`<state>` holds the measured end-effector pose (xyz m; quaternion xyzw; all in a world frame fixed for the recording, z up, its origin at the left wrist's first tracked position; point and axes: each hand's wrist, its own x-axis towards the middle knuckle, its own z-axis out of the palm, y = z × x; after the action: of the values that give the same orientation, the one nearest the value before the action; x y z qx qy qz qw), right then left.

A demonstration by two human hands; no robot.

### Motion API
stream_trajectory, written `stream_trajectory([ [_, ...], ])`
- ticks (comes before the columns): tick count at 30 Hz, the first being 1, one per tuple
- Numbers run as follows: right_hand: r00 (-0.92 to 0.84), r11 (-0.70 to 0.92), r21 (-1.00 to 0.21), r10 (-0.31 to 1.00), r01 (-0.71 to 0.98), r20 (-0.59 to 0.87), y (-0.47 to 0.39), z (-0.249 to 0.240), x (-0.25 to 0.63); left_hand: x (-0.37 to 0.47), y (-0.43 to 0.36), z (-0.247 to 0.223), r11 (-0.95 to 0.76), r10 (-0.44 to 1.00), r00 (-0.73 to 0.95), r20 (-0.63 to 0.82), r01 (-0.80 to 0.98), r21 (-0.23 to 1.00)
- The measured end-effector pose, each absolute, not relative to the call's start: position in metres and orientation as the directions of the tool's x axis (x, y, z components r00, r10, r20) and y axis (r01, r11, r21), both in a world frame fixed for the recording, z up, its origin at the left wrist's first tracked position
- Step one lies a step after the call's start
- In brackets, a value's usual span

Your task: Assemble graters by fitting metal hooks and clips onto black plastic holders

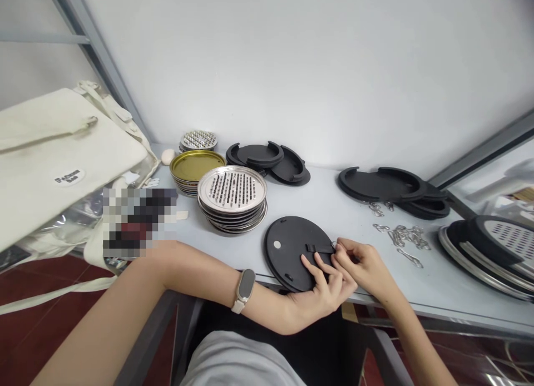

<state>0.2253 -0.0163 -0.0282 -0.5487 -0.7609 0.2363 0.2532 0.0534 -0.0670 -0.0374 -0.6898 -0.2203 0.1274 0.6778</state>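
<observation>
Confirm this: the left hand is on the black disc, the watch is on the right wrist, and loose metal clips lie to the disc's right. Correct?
Not quite: the head view shows the watch on the left wrist. The left hand is on the black disc, and loose metal clips lie to the disc's right.

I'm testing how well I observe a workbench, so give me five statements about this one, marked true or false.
1. The left hand touches the black disc. True.
2. A watch is on the right wrist. False: the watch is on the left wrist.
3. Metal clips lie right of the black disc. True.
4. A gold disc tops the nearest grater stack. False: the gold disc tops a separate stack.
5. The right hand is at the black disc's right edge. True.
</observation>
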Motion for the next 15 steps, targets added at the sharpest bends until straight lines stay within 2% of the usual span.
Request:
stream_trajectory([
  [11, -0.298, 0.314, -0.635, 0.945, 0.706, 0.135, -0.0183, -0.0279, 0.2278, 0.0553, -0.0659, -0.0402, -0.016, 0.447, 0.873, 0.197, 0.228, -0.973],
  [15, -0.318, 0.321, -0.644, 0.94, 0.694, 0.126, -0.0172, -0.0274, 0.2271, 0.0551, -0.0659, -0.0397, 0.06, 0.479, 0.868, 0.132, 0.118, -0.991],
])
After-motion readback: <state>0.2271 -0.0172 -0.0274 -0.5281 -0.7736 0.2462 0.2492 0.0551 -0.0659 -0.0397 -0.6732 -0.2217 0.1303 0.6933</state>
